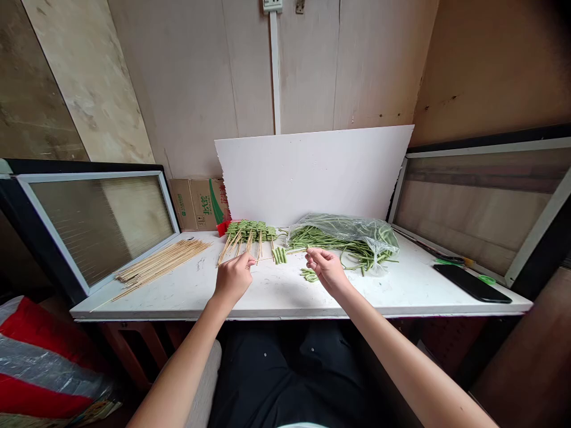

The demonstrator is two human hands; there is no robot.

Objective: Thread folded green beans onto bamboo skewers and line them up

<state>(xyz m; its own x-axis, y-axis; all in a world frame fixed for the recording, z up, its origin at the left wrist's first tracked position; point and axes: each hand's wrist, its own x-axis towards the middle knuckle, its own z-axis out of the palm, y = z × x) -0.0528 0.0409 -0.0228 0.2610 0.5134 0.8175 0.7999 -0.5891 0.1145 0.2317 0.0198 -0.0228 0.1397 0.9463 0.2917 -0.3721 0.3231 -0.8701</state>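
Note:
A thin bamboo skewer (297,251) spans the gap between my two hands above the table. Several short green bean pieces (279,255) sit side by side on its middle. My left hand (235,274) is closed around the skewer's left end. At the other end, the fingertips of my right hand (325,268) are pinched together on the skewer; any small piece between them is hidden. Just left of my right hand lies a small pile of loose cut bean pieces (308,274). Behind my left hand rest stacked skewers loaded with beans (252,229).
Bare bamboo skewers (163,261) lie at the left. A clear plastic bag (379,235) holds long green beans (321,238) at the back right. Near the right edge are a black phone (471,283) and scissors (446,257). A white board (312,178) stands behind.

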